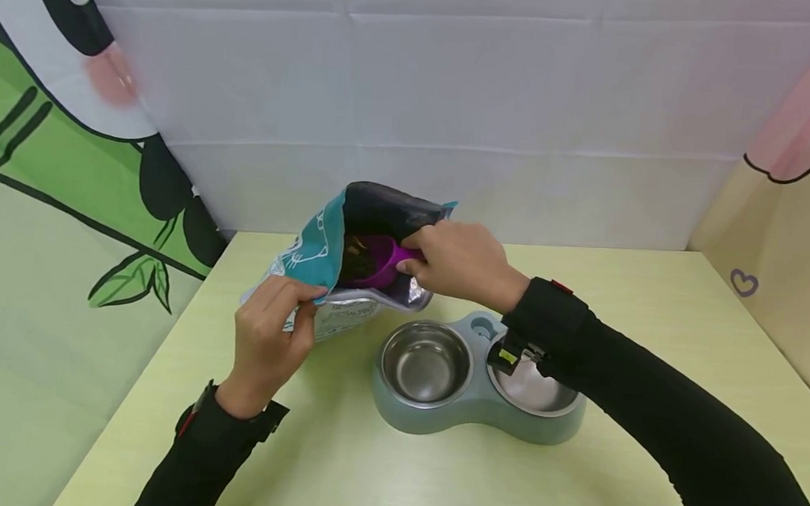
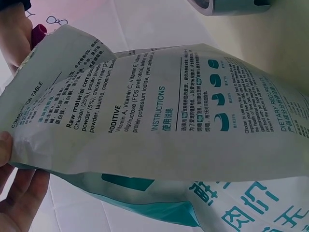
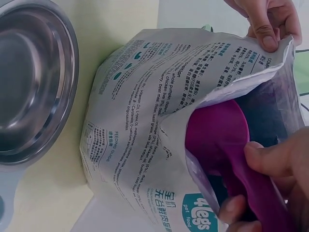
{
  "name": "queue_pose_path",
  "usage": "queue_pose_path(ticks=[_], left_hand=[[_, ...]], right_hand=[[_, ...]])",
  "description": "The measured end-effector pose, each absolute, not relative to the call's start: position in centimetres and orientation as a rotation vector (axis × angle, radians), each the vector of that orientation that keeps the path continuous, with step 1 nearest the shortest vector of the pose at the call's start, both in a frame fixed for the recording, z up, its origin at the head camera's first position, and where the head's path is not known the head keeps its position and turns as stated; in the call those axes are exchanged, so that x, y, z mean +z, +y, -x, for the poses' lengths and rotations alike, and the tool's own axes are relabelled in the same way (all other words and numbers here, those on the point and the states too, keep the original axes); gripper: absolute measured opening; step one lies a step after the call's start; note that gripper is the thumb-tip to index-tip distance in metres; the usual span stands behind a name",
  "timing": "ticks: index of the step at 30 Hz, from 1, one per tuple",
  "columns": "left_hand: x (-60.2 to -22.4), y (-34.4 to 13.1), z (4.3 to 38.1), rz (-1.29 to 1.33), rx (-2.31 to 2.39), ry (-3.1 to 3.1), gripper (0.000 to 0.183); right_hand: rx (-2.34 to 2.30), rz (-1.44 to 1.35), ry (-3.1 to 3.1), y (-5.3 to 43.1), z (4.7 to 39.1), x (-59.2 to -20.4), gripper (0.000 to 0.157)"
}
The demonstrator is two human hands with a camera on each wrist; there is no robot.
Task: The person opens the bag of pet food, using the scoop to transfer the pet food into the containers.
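Note:
A teal and white pet food bag (image 1: 325, 236) stands tilted on the table with its top gaping. My left hand (image 1: 274, 334) pinches the near left corner of its rim between thumb and fingers. In the mouth of the bag is a purple scoop (image 1: 379, 263), with brown kibble (image 1: 358, 259) showing beside its cup. My right hand (image 1: 464, 265) grips the scoop's handle (image 3: 263, 198) at the bag's right edge. The right wrist view shows the scoop's cup (image 3: 217, 130) partly hidden behind the bag's front wall.
Just right of the bag sits a blue-grey double pet bowl stand (image 1: 418, 417) with two steel bowls. The left bowl (image 1: 427, 364) is in full view; my right wrist covers part of the right bowl (image 1: 537, 388). A printed cloth backdrop (image 1: 458, 92) hangs behind the table (image 1: 389, 487).

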State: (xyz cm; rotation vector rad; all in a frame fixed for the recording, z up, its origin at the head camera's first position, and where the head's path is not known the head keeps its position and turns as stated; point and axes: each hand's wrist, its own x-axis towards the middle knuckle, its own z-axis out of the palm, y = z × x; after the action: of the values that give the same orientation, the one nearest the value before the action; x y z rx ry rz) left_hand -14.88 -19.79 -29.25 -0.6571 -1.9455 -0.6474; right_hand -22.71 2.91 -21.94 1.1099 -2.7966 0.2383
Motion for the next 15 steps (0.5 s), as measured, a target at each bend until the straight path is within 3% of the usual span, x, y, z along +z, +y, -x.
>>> queue_pose_path(ticks=[15], left_hand=[[-29.2, -19.8, 15.0, 0.636, -0.65, -1.942, 0.011]], right_hand=[[0.295, -1.075, -2.811, 4.4, 23.1, -21.8, 0.017]])
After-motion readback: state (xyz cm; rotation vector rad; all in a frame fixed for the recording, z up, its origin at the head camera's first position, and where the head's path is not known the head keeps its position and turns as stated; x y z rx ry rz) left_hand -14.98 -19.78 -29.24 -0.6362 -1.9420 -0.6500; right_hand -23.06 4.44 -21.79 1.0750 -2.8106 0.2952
